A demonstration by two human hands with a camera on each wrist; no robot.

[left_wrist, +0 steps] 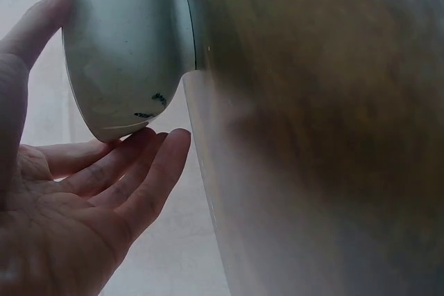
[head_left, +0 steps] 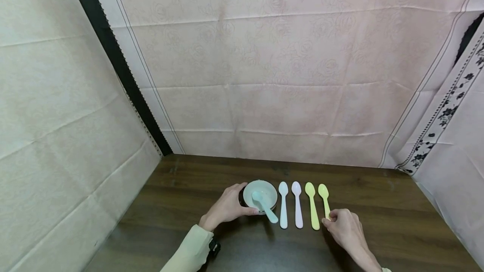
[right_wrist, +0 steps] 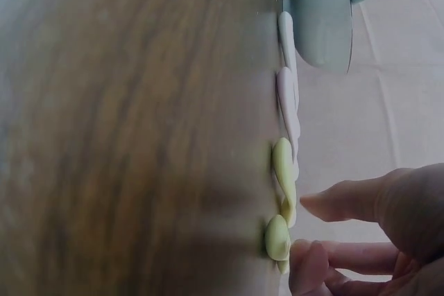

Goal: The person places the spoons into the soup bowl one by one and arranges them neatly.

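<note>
My left hand point(head_left: 231, 203) holds a pale green bowl point(left_wrist: 125, 50) on the wooden table, thumb at the rim and fingers along the opposite side. A blue-green spoon point(head_left: 267, 210) leans in the bowl, its handle over the rim. To the right lie a pale blue spoon point(head_left: 283, 205), a lilac spoon point(head_left: 297, 205) and a yellow-green spoon point(head_left: 312, 207) in a row. My right hand point(head_left: 345, 228) is at the handle of the rightmost yellow-green spoon point(head_left: 324, 194). In the right wrist view, its thumb and fingers stand apart beside that spoon point(right_wrist: 277, 237).
The dark wooden table point(head_left: 170, 209) ends at a pale patterned cloth point(head_left: 280, 91) hanging behind. More cloth point(head_left: 56, 137) hangs on the left and a flower-bordered cloth point(head_left: 453, 150) on the right. A black band point(head_left: 124, 70) runs between the left and back cloths.
</note>
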